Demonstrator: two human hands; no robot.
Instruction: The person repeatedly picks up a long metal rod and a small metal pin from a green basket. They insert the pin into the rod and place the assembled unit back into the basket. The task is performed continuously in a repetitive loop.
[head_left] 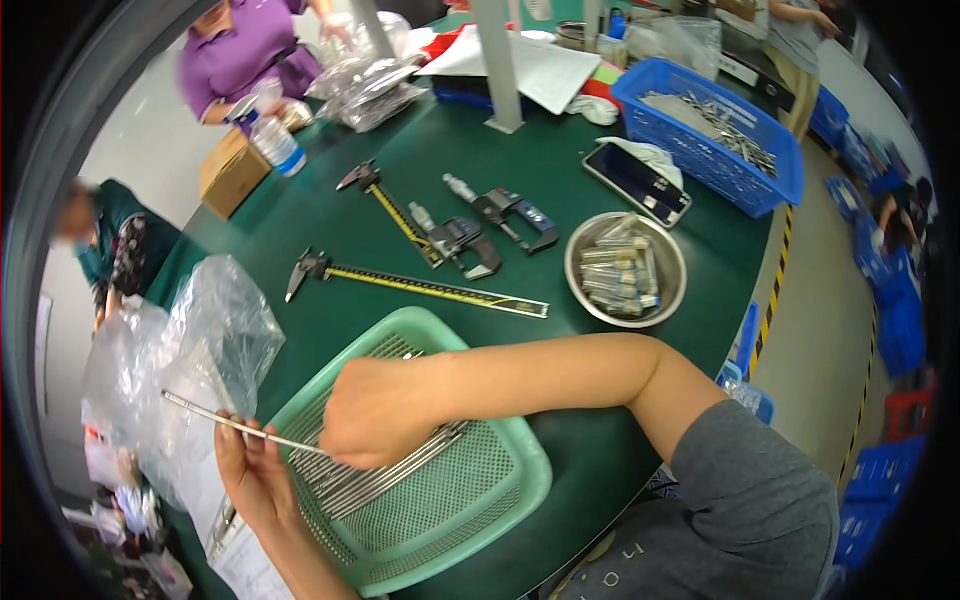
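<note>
A thin metal rod (200, 408) runs between my two hands above a green plastic basket (520, 470). My left hand (255, 470) pinches it between thumb and fingers, leaving one end sticking out to the left. Closed over the basket, my right hand (380, 410) grips the rod's other end, which its fingers hide. Beneath my right hand, several similar metal rods (385, 480) lie side by side in the basket. My right forearm covers part of the basket's far rim.
Two calipers (430, 287) and two micrometers (510, 215) lie beyond the basket. A steel bowl (627, 270) holds small glass tubes. Nearby are a phone (640, 182), a blue basket (700, 130) of metal parts, a clear plastic bag (220, 320) and a spray bottle (277, 145). Other people stand around the table.
</note>
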